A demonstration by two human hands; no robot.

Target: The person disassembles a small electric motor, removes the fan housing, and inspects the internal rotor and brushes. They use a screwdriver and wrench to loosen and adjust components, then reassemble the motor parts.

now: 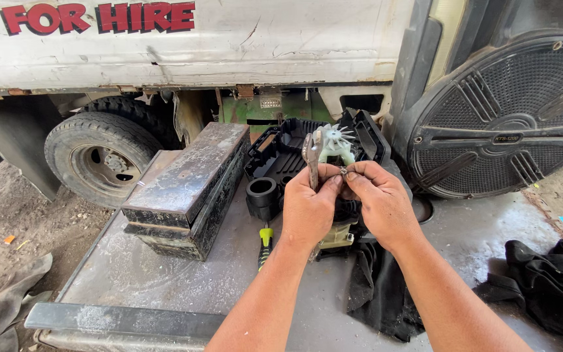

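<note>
Left hand [309, 207], right hand [380, 201] raised, fingers pinched together.

You've got two hands [307, 208] [382, 202], one wrench [311, 153], one white fan [337, 142], one screwdriver [265, 244], one metal box [187, 189], one tyre [102, 156], two black cloths [379, 293] [545, 280], one speaker [509, 111].

Obstacles: long rusty dark metal box [187, 189] left, open black plastic casing [288, 151] ahead, crumpled black cloth [379, 287] right; bare grey metal tabletop [144, 274] near-left.
</note>
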